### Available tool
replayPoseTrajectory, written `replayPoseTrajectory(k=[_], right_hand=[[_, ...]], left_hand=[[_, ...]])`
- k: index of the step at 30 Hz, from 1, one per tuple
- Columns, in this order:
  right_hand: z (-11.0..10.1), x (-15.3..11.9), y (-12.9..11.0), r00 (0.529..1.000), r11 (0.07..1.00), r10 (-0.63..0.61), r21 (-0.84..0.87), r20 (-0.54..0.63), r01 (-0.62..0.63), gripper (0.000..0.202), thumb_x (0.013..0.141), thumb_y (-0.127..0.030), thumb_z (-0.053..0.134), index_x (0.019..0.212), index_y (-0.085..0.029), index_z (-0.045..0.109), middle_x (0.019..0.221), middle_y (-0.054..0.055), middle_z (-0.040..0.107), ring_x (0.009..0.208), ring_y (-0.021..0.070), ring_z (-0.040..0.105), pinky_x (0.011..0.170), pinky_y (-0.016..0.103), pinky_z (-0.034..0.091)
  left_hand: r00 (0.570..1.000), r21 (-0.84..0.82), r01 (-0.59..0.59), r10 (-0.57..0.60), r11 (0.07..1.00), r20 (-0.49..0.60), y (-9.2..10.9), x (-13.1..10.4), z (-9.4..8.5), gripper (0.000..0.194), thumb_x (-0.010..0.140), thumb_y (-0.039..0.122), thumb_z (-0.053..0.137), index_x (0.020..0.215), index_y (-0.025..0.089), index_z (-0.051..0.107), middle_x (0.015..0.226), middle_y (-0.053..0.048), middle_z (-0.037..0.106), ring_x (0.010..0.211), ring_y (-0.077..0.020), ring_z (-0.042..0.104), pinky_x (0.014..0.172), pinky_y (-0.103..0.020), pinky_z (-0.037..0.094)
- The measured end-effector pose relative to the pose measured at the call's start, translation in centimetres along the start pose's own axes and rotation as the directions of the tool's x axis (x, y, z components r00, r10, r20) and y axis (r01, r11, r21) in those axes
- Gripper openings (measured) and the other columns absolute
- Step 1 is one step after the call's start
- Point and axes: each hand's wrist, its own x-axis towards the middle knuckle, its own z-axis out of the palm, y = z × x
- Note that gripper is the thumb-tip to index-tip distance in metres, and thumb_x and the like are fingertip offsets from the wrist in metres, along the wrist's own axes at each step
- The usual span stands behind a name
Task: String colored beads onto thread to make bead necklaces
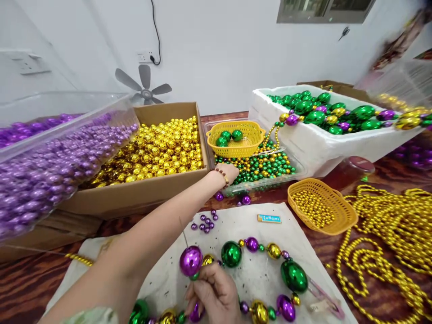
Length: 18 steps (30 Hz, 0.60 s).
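Note:
My left hand [228, 173], with a beaded bracelet at the wrist, reaches into a clear tray [297, 176] of small green and gold beads [263, 167]. Its fingers are hidden, so their grip does not show. Low in the middle, my right hand [216, 290] pinches a bead strand just below a large shiny purple bead [191, 261]. A thin needle [183, 234] stands up out of that bead. The rest of the strand, with big green beads [294, 276] and smaller gold and purple ones, curves over a white cloth [162, 279].
Left are a clear bin of purple beads [67, 166] and a cardboard box [162, 186] of gold beads. A yellow basket [236, 150] sits on the tray. A foam box [290, 139], an orange basket [344, 220] and gold bead strings [388, 234] lie right.

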Motion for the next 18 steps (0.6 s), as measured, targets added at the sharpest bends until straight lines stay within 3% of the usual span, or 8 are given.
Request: replayPoseTrajectory(k=[3, 6, 18], right_hand=[[-0.4, 0.1, -0.6, 1.0, 1.0, 0.006, 0.007, 0.019, -0.006, 0.027, 0.091, -0.042, 0.055, 0.081, -0.017, 0.054, 0.065, 0.003, 0.068, 0.045, 0.0108, 0.063, 0.041, 0.016, 0.037], [-0.6, 0.1, -0.6, 1.0, 1.0, 0.01, 0.028, 0.021, -0.01, 0.026, 0.092, -0.041, 0.056, 0.082, -0.017, 0.054, 0.067, 0.003, 0.068, 0.046, 0.0099, 0.064, 0.042, 0.015, 0.037], [-0.1, 0.4, 1.2, 0.999, 0.992, 0.012, 0.13, -0.029, -0.008, 0.035, 0.086, -0.05, 0.061, 0.08, -0.017, 0.055, 0.056, 0.003, 0.069, 0.035, 0.0081, 0.058, 0.033, 0.011, 0.029]], left_hand=[[0.994, 0.072, 0.056, -0.063, 0.996, 0.094, -0.5, 1.7, 1.1, 0.029, 0.089, 0.03, 0.059, 0.113, 0.013, 0.06, 0.118, -0.012, 0.06, 0.104, -0.0222, 0.059, 0.089, -0.042, 0.049], [0.987, 0.122, 0.067, -0.084, 0.99, 0.135, -0.8, 1.8, 1.4, 0.033, 0.089, 0.03, 0.06, 0.116, 0.012, 0.059, 0.12, -0.014, 0.058, 0.104, -0.023, 0.059, 0.088, -0.041, 0.05], [0.993, 0.274, 0.092, -0.108, 0.957, 0.046, -0.5, 2.4, -0.4, 0.033, 0.09, 0.031, 0.058, 0.118, 0.015, 0.058, 0.121, -0.012, 0.058, 0.103, -0.0225, 0.059, 0.087, -0.041, 0.051]])
